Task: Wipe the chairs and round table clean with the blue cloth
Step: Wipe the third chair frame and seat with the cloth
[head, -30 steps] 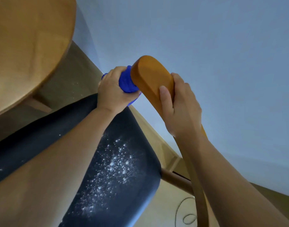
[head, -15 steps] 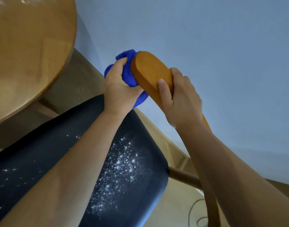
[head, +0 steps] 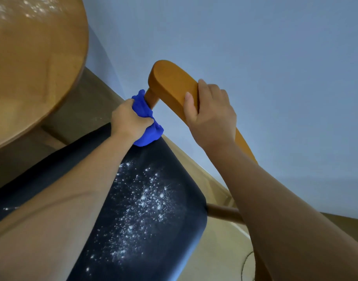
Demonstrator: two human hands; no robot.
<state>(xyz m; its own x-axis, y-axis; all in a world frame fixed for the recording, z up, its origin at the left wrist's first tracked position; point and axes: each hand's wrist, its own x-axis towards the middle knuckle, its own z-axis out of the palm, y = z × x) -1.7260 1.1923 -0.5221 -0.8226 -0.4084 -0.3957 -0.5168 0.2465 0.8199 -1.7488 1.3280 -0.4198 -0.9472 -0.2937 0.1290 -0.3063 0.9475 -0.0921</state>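
Cloth first: your crumpled bright blue cloth (head: 146,122) is bunched around the slim round wooden post (head: 150,97) that carries the front end of the chair's curved, honey-coloured wooden armrest (head: 172,84). The cloth's lower fold touches the far corner of the dark navy padded chair seat (head: 163,209). Your left hand (head: 127,120) has its fingers (head: 147,120) curled tightly into the cloth, gripping it against the post. Your right hand (head: 210,118) grips the armrest further back, with the thumb lying on the flat top face and the other fingers wrapped over the far edge, so they are mostly hidden. The rounded tip of the armrest sticks out bare beyond that hand. A scatter of fine white powder specks (head: 145,199) lies across the seat between your two forearms, thickest towards the middle and thinning out towards the seat's near edge; a few stray specks sit at the seat's left side. The round, light brown wooden desk (head: 32,67) fills the upper left, its curved rim near the seat's left edge but apart from it, and pale glints show on its far top. You cannot tell whether those are powder or glare. A plain pale blue wall (head: 255,57) stands behind the chair. A round wooden rail (head: 222,212) comes out from under the seat's right edge, and a thin dark cord (head: 245,264) lies looped on the beige floor (head: 218,250) below it.
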